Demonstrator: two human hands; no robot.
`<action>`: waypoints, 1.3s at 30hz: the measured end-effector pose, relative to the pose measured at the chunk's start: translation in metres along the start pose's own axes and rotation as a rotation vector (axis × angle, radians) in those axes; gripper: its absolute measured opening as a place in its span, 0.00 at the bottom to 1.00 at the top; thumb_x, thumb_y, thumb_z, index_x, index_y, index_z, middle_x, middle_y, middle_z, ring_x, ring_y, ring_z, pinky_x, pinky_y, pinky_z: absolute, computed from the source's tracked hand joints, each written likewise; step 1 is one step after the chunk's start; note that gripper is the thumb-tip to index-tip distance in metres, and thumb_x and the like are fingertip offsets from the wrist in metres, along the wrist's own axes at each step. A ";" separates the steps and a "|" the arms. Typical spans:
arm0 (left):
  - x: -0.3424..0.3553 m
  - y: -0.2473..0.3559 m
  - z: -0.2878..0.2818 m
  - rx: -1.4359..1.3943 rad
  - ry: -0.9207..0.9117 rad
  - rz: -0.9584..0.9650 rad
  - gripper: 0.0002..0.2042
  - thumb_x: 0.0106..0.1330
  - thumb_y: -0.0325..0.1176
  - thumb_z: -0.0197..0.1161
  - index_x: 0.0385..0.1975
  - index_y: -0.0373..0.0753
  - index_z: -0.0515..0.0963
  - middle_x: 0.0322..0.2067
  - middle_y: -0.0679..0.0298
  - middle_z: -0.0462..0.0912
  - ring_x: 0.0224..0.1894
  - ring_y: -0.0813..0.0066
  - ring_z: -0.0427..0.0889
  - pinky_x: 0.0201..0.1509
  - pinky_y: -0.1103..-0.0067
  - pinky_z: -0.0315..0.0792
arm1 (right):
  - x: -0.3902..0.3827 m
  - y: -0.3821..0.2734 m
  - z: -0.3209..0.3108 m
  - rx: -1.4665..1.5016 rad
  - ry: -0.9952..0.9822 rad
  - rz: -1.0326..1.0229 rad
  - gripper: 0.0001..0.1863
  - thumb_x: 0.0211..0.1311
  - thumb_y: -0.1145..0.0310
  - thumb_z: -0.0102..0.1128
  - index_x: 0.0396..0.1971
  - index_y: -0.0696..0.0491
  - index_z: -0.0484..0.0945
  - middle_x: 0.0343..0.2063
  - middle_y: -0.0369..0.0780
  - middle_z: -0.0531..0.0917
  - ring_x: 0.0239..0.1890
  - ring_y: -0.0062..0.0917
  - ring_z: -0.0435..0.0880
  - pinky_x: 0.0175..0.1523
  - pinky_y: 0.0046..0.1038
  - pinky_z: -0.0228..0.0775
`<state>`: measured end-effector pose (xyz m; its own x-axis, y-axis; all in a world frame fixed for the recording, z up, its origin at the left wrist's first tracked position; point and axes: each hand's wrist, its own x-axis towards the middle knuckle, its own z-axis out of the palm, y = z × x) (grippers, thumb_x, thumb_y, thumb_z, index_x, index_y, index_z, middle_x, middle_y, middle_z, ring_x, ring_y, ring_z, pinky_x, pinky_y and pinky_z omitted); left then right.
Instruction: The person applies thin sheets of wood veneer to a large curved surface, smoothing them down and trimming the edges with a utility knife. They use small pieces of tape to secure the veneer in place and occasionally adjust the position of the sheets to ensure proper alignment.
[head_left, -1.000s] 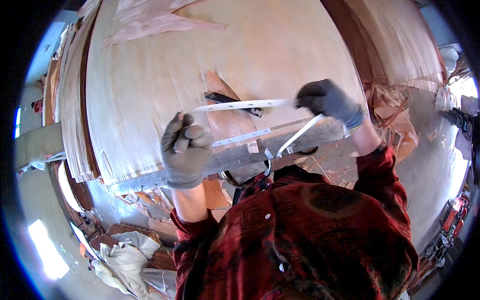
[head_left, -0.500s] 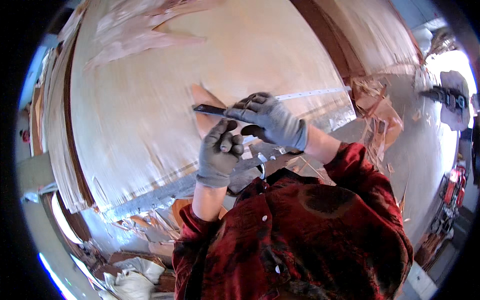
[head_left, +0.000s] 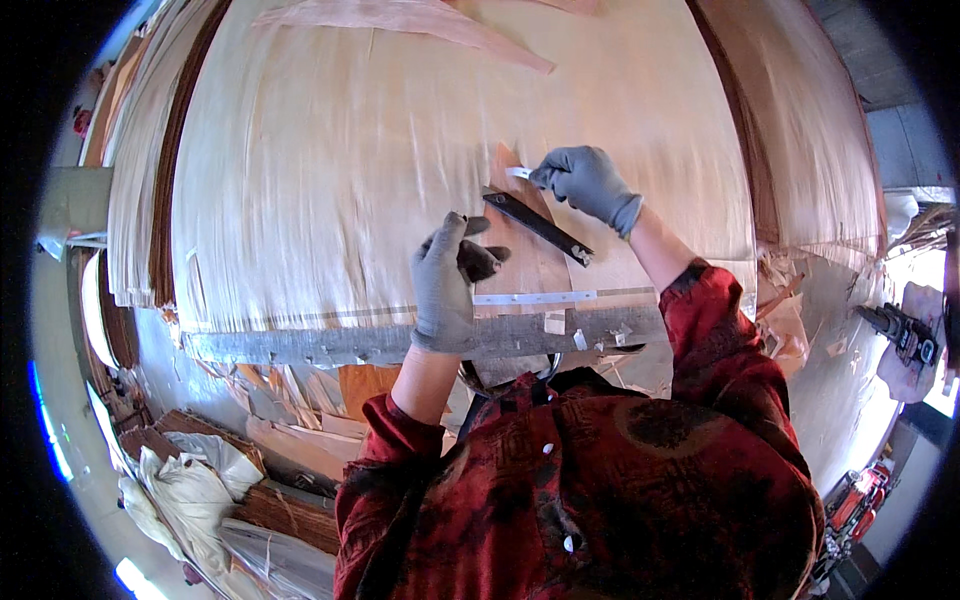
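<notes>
A stack of pale wood veneer (head_left: 340, 180) lies before me. My right hand (head_left: 590, 185), in a grey glove, pinches a short white strip of tape (head_left: 518, 173) above a pinkish veneer piece (head_left: 520, 260). On that piece a dark flat tool (head_left: 540, 228), perhaps a cutter, rests at a slant between my hands; neither grips it. My left hand (head_left: 447, 285), also gloved, has its thumb and fingers apart beside the tool and holds nothing that I can see. A longer white tape strip with small marks (head_left: 535, 298) lies along the near edge of the veneer.
Along the stack's front runs a grey ledge (head_left: 400, 342) with small scraps on it. A torn pinkish sheet (head_left: 430, 25) lies at the far side. Other veneer stacks (head_left: 815, 130) flank this one. Offcuts, white bags (head_left: 175, 490) and boards litter the floor near left.
The dark tool has left my right hand and now lies on the veneer. That hand now holds a short tape strip. My left hand has opened. The view has turned.
</notes>
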<state>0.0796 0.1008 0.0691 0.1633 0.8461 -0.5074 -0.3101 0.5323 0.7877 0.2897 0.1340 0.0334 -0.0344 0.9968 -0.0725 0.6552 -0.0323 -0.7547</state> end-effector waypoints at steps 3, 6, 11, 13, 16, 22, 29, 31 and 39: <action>0.011 -0.005 -0.006 0.283 0.070 0.390 0.17 0.61 0.28 0.53 0.48 0.26 0.67 0.25 0.56 0.78 0.20 0.69 0.76 0.29 0.78 0.72 | 0.023 -0.007 0.004 -0.105 -0.045 0.016 0.19 0.54 0.54 0.55 0.16 0.55 0.77 0.12 0.42 0.76 0.15 0.28 0.75 0.25 0.28 0.65; 0.029 -0.006 -0.002 0.905 0.156 0.929 0.23 0.58 0.27 0.55 0.53 0.27 0.63 0.27 0.56 0.78 0.25 0.64 0.77 0.34 0.76 0.71 | 0.040 -0.007 0.008 -0.243 -0.095 0.117 0.21 0.51 0.48 0.54 0.18 0.53 0.78 0.20 0.44 0.79 0.25 0.36 0.78 0.33 0.33 0.68; 0.060 -0.013 0.008 1.403 -0.065 1.073 0.32 0.56 0.40 0.55 0.60 0.33 0.54 0.55 0.53 0.66 0.65 0.48 0.49 0.62 0.59 0.48 | 0.053 -0.027 0.004 -0.453 -0.213 0.251 0.23 0.49 0.45 0.55 0.28 0.51 0.82 0.33 0.44 0.82 0.38 0.40 0.80 0.43 0.35 0.71; 0.065 -0.021 0.012 1.549 -0.062 0.963 0.33 0.56 0.42 0.55 0.60 0.34 0.54 0.56 0.55 0.66 0.65 0.50 0.49 0.63 0.58 0.47 | 0.056 -0.014 0.009 -0.466 -0.168 0.249 0.22 0.48 0.45 0.55 0.24 0.51 0.82 0.27 0.43 0.82 0.34 0.38 0.81 0.41 0.35 0.71; 0.068 -0.028 0.016 1.674 -0.050 0.901 0.32 0.57 0.44 0.54 0.60 0.36 0.56 0.57 0.57 0.64 0.65 0.51 0.49 0.64 0.57 0.44 | 0.056 -0.011 0.002 -0.498 -0.205 0.278 0.22 0.48 0.46 0.55 0.27 0.52 0.81 0.29 0.45 0.81 0.36 0.37 0.81 0.42 0.35 0.71; 0.070 -0.043 0.038 1.728 0.045 0.957 0.24 0.59 0.47 0.52 0.55 0.48 0.67 0.50 0.50 0.64 0.60 0.42 0.54 0.61 0.54 0.48 | 0.041 -0.008 -0.021 -0.551 -0.216 0.281 0.19 0.49 0.54 0.53 0.31 0.54 0.80 0.33 0.47 0.81 0.39 0.39 0.80 0.44 0.36 0.71; 0.077 -0.052 0.052 1.749 0.120 0.979 0.20 0.58 0.50 0.52 0.48 0.51 0.74 0.43 0.48 0.65 0.57 0.37 0.56 0.59 0.51 0.49 | 0.001 0.029 -0.007 -0.383 -0.071 0.108 0.12 0.50 0.62 0.51 0.25 0.54 0.79 0.25 0.45 0.81 0.30 0.38 0.80 0.36 0.37 0.71; 0.077 -0.050 0.051 1.760 0.130 0.977 0.20 0.59 0.50 0.51 0.48 0.52 0.74 0.44 0.49 0.65 0.58 0.37 0.54 0.60 0.51 0.48 | -0.013 0.033 -0.005 -0.255 -0.111 0.143 0.11 0.50 0.63 0.51 0.25 0.53 0.79 0.25 0.44 0.81 0.30 0.38 0.80 0.36 0.37 0.71; 0.053 -0.048 0.017 1.521 0.021 1.051 0.26 0.60 0.41 0.51 0.58 0.39 0.61 0.58 0.52 0.60 0.63 0.40 0.46 0.64 0.52 0.34 | -0.032 0.003 -0.020 -0.159 -0.276 0.310 0.14 0.50 0.57 0.57 0.24 0.53 0.80 0.17 0.40 0.80 0.19 0.27 0.80 0.30 0.30 0.71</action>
<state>0.1186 0.1203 0.0102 0.4709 0.8117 0.3457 0.7461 -0.5755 0.3350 0.3079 0.1037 0.0467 -0.0040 0.8840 -0.4674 0.7737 -0.2934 -0.5615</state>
